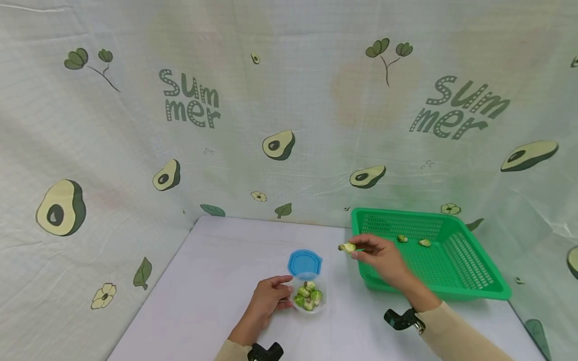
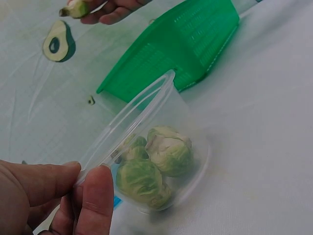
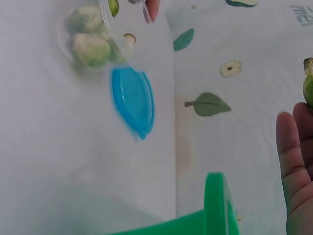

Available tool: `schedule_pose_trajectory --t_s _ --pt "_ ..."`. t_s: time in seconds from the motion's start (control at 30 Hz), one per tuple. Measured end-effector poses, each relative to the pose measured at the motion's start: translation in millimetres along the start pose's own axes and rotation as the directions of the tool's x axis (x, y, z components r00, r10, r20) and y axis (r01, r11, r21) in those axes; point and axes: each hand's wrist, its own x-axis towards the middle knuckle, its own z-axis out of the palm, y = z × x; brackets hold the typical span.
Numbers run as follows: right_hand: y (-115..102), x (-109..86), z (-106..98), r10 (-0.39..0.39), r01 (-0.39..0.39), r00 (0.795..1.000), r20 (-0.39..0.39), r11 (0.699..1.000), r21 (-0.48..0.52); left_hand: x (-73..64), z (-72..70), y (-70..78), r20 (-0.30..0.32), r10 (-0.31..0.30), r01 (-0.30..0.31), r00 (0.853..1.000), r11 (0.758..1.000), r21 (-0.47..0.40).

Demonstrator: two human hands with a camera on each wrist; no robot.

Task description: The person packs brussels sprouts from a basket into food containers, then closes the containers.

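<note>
My left hand [image 1: 271,296] pinches the rim of a clear plastic tub [image 2: 190,117] between thumb and fingers. Several Brussels sprouts [image 1: 308,296] lie inside the tub, green with pale cut ends. Between the thumb and fingertips of my right hand [image 1: 381,258] is a single Brussels sprout [image 1: 347,247], held up over the near-left edge of the green basket [image 1: 487,271]. In the left wrist view the same sprout [image 2: 74,9] shows at the top, its brownish stem end pointing left. Two more sprouts [image 1: 424,242] sit on the basket's floor.
A blue lid [image 1: 304,262] lies on the white table [image 1: 217,281] just behind the tub. The slotted basket takes up the right side of the table. A printed cloth [image 1: 307,90] with avocados and lettering hangs around the back and sides.
</note>
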Motion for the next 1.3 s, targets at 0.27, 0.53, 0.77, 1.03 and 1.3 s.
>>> schedule_pose_trajectory --t_s 0.27,0.53,0.77,1.03,1.3 --pt "7.6 -8.8 33.3 -0.036 0.031 0.998 0.048 0.994 0.105 -1.9 0.9 1.2 -0.001 -0.004 0.004 1.0 1.0 -0.001" --pt "21.1 -18.2 58.3 -0.015 0.01 0.992 0.128 0.999 0.039 -2.9 0.9 2.8 0.0 -0.005 0.005 1.0 1.0 -0.004" --pt "31.9 -24.8 68.4 0.028 0.006 0.972 0.233 0.99 -0.142 -2.1 1.7 1.9 -0.001 -0.002 0.002 1.0 1.0 0.002" --pt "34.7 -30.0 71.3 0.075 -0.02 0.967 0.245 0.976 -0.219 -1.2 0.9 0.6 0.008 0.003 -0.003 1.0 1.0 0.004" --pt "45.4 -32.6 70.3 0.051 0.011 0.961 0.271 0.975 -0.222 -0.8 0.3 0.0 0.009 0.008 -0.008 1.0 1.0 0.006"
